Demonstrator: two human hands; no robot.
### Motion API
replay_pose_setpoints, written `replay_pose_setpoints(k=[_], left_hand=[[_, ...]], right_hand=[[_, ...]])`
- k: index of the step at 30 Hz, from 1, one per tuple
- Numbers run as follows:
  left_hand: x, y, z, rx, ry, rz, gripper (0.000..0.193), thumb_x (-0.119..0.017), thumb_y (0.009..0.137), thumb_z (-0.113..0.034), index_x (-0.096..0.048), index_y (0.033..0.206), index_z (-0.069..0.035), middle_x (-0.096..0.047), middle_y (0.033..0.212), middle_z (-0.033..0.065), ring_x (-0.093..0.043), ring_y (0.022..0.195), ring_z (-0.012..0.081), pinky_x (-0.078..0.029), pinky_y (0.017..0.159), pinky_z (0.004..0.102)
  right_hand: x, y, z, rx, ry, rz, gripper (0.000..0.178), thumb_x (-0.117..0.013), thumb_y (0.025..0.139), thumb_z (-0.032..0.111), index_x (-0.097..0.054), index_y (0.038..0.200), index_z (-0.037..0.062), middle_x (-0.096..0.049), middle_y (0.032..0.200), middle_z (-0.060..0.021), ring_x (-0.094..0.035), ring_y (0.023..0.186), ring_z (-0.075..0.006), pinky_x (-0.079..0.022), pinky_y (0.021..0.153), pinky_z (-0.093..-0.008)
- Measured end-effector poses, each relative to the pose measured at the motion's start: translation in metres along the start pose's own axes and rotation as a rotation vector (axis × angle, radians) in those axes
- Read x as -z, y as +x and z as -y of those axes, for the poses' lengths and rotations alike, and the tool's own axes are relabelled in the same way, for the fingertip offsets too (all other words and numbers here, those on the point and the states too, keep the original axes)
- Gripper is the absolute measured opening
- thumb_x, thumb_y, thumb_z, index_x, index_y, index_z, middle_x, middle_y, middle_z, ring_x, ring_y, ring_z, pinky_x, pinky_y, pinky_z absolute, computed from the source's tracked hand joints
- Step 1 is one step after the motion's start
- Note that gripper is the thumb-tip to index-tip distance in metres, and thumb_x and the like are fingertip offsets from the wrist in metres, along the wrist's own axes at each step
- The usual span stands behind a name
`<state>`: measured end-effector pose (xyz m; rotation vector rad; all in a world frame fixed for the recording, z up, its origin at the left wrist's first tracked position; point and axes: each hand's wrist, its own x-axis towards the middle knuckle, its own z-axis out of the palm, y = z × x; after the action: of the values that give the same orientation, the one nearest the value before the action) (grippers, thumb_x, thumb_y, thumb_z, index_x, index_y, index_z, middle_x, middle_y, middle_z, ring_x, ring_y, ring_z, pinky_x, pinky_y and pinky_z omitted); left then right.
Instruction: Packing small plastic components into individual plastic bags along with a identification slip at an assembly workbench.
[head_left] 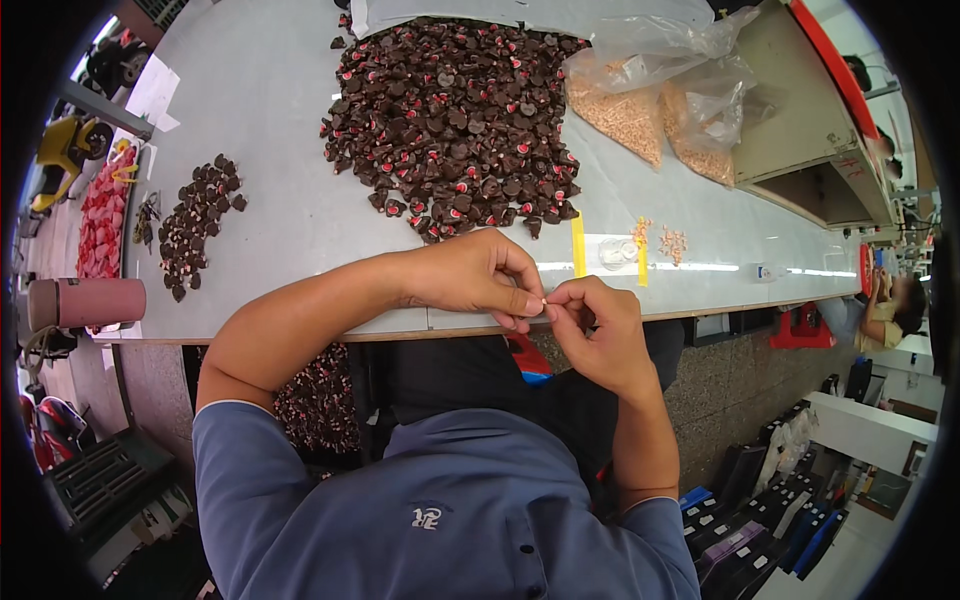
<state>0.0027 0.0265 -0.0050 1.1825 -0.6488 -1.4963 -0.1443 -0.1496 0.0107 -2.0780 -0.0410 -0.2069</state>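
Smooth grey table [280, 110] spreads widely between a small dark heap [198, 225] and a large mound of lumpy dark pieces [455, 120]. At its straight near edge, the left hand [475, 280] and right hand [600, 330], fingertips pinched narrow, hold a tiny pale piece [544, 301] (too small to identify).

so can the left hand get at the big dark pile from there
Most likely yes: the big dark pile starts just beyond the left hand, with nothing seen standing between them, though its fingertips look busy at a tiny pale piece.
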Motion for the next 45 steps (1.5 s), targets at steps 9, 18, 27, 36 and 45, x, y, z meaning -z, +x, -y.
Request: replay_pose_setpoints(k=[9, 18, 27, 36, 45], left_hand=[[-0.002, 0.0, -0.002, 0.02, 0.062, 0.02, 0.02, -0.068, 0.094, -0.017, -0.067, 0.098, 0.002, -0.071, 0.089, 0.0099, -0.071, 0.085, 0.0151, -0.058, 0.074, 0.0263], [0.0, 0.002, 0.0, 0.007, 0.025, 0.019, 0.02, -0.068, 0.094, -0.017, -0.067, 0.1, 0.003, -0.071, 0.092, 0.0103, -0.071, 0.087, 0.0165, -0.058, 0.075, 0.027], [-0.002, 0.003, -0.001, -0.048, -0.058, -0.059, 0.023, -0.068, 0.092, -0.008, -0.066, 0.112, 0.003, -0.07, 0.104, 0.0103, -0.07, 0.098, 0.0178, -0.057, 0.08, 0.0261], [0.003, 0.003, 0.002, -0.035, -0.057, -0.074, 0.026, -0.067, 0.092, -0.007, -0.065, 0.116, 0.002, -0.069, 0.105, 0.0106, -0.07, 0.094, 0.0173, -0.057, 0.08, 0.0269], [0.001, 0.005, 0.0, -0.023, -0.106, -0.086, 0.028, -0.068, 0.092, -0.008, -0.064, 0.116, 0.004, -0.068, 0.106, 0.0114, -0.069, 0.093, 0.0167, -0.057, 0.085, 0.0291]], right_hand=[[0.002, 0.0, -0.002, 0.118, -0.108, 0.04, 0.011, -0.069, 0.082, -0.003, -0.064, 0.091, 0.0004, -0.062, 0.065, -0.0035, -0.052, 0.05, -0.0062, -0.04, 0.046, -0.0223], [0.003, 0.0, -0.004, 0.148, -0.17, 0.027, 0.011, -0.069, 0.081, -0.005, -0.064, 0.09, 0.0007, -0.059, 0.062, -0.0031, -0.052, 0.048, -0.0076, -0.039, 0.045, -0.023], [0.071, 0.012, 0.01, 0.17, -0.573, -0.074, 0.011, -0.068, 0.081, -0.004, -0.063, 0.087, 0.0031, -0.056, 0.058, -0.0039, -0.054, 0.048, -0.0138, -0.042, 0.047, -0.0264], [0.086, 0.028, 0.011, 0.233, -0.983, 0.051, 0.01, -0.069, 0.082, 0.006, -0.058, 0.082, 0.0072, -0.057, 0.06, -0.0083, -0.057, 0.052, -0.028, -0.044, 0.051, -0.0389], [0.083, 0.032, 0.004, 0.201, -1.071, 0.135, 0.009, -0.067, 0.083, 0.007, -0.058, 0.082, 0.0069, -0.06, 0.065, -0.0108, -0.058, 0.055, -0.0308, -0.045, 0.053, -0.0408]])
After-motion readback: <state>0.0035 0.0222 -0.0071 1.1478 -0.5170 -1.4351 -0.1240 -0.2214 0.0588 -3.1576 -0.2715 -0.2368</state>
